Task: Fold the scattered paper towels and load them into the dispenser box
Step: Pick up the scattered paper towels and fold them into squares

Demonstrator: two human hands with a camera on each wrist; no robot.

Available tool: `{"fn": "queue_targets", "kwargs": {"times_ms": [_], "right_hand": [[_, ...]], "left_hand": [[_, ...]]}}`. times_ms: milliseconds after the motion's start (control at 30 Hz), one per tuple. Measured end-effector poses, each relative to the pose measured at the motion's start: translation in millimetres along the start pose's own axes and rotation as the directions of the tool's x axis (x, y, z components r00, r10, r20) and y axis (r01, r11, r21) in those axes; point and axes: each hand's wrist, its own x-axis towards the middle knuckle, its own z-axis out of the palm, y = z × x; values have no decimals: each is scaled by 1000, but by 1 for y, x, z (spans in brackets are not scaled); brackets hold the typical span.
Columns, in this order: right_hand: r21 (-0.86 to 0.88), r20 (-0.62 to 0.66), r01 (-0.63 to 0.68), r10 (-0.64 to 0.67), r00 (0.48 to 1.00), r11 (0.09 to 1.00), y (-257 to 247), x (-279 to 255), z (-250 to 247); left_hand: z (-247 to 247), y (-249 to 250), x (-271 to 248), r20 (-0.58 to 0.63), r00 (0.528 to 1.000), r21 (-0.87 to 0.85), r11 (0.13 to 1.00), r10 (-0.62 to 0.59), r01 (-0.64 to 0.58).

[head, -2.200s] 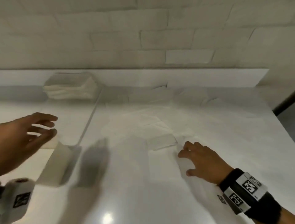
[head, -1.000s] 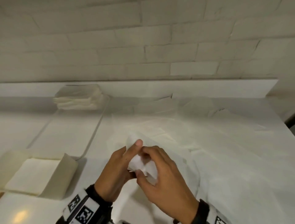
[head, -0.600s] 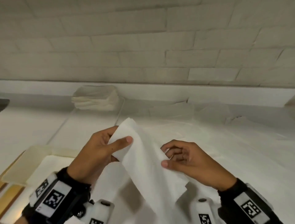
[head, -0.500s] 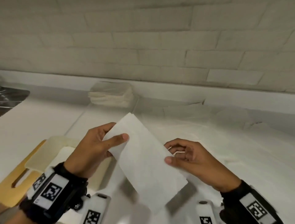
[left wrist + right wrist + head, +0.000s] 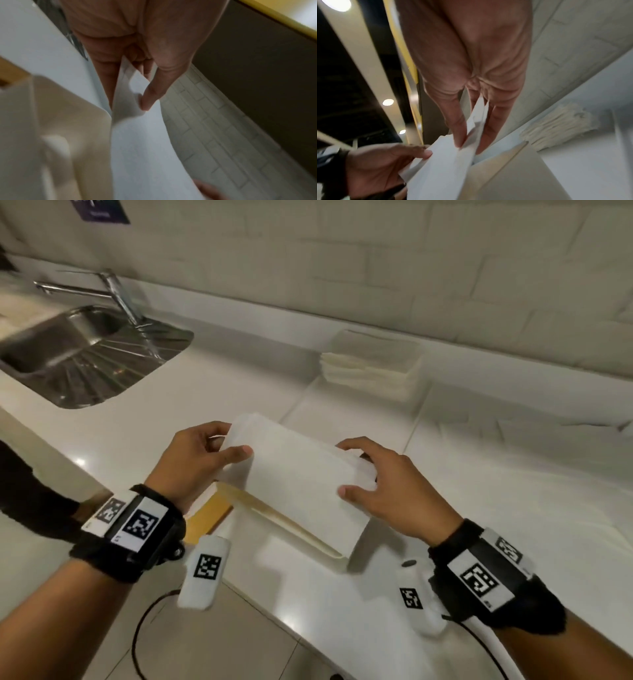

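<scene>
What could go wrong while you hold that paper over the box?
The folded paper towel is only pinched at its ends by the left hand and right hand, so it might spring open before it lands. The box sits close to the counter edge, so a hard push could nudge it off. The paper could also catch on the box's rim and crumple.

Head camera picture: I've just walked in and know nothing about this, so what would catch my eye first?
First, the white folded paper towel in the middle, pinched at its ends by the left hand and the right hand, just above a cream box at the counter's front edge. Next, the steel sink at far left and a stack of towels by the wall.
</scene>
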Motion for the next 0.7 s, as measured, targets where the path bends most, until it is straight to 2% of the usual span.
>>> {"fn": "queue_targets", "kwargs": {"times_ms": [67,167,333,400,533,633,700], "right_hand": [[-91,34,-20,23,999,996,1,13,12],[-173,61,-60,72,996,983,7,20,23],[-354,119,-74,123,985,932,5,24,28],[-463,166,-55,147,975,885,0,26,30],[-692,215,44,148,965,721,-9,27,36],[-765,222,81,144,964,638,-14,22,41],[-775,175,91,74,982,625,-21,13,37]], "left_hand": [[-9,-11,10,11,999,170,984,41,-43],[-10,-21,18,61,993,402,908,97,-114],[3,-23,27,159,975,584,781,157,-222],[8,-22,33,215,967,665,705,135,-246],[14,-23,39,296,954,786,555,49,-273],[17,-26,37,311,950,853,431,36,-296],[23,-25,32,295,955,907,302,35,-292]]}}
